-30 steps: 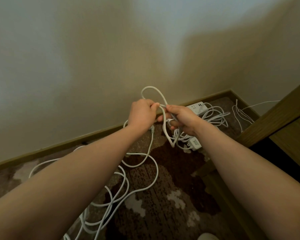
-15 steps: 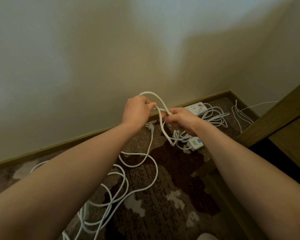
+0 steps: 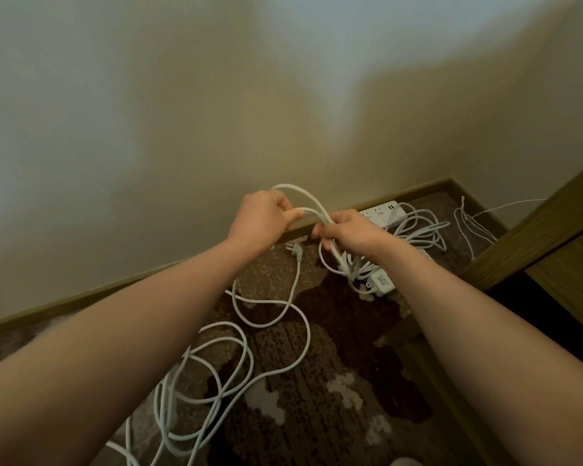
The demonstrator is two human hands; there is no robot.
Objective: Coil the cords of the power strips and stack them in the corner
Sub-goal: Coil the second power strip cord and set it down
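Both hands hold a white cord (image 3: 312, 200) up above the floor. My left hand (image 3: 261, 218) pinches a loop of it. My right hand (image 3: 349, 232) grips the gathered coil, from which a white power strip (image 3: 380, 282) hangs just below. The rest of that cord trails down past its plug (image 3: 295, 251) into loose loops (image 3: 216, 375) on the carpet. A second white power strip (image 3: 382, 211) with its coiled cord (image 3: 421, 232) lies against the baseboard in the corner.
Patterned brown carpet (image 3: 333, 398) covers the floor, bounded by a wooden baseboard (image 3: 115, 289) and beige walls. A wooden furniture piece (image 3: 535, 237) stands at the right. A thin white wire (image 3: 468, 227) lies beside it near the corner.
My hands have drawn the loop lower and flatter, and my right hand has closed in on the coil. The hanging power strip has shifted slightly right.
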